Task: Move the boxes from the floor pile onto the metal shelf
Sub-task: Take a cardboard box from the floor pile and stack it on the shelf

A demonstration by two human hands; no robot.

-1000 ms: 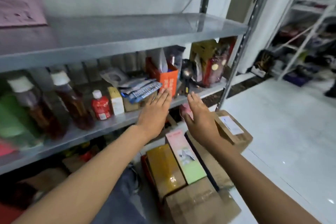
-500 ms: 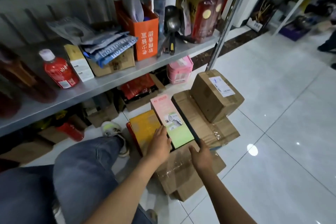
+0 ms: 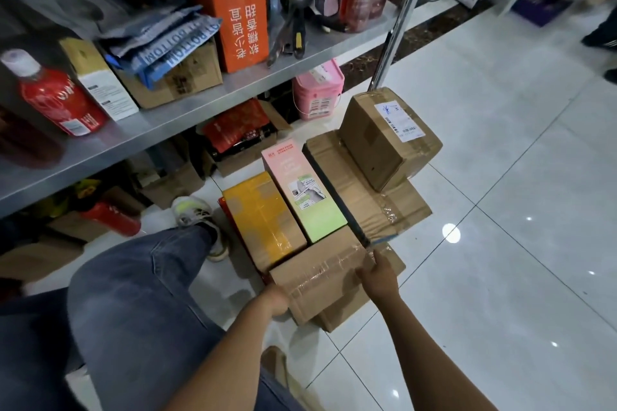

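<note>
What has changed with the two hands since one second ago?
Both hands came down from the shelf level to the floor pile. The left hand and right hand now grip the nearest taped cardboard box. The other boxes stayed in place.

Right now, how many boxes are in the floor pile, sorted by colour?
Brown cardboard boxes: 4
Yellow box: 1
Pink-and-green box: 1
Red box, mostly hidden: 1
Total: 7
</note>
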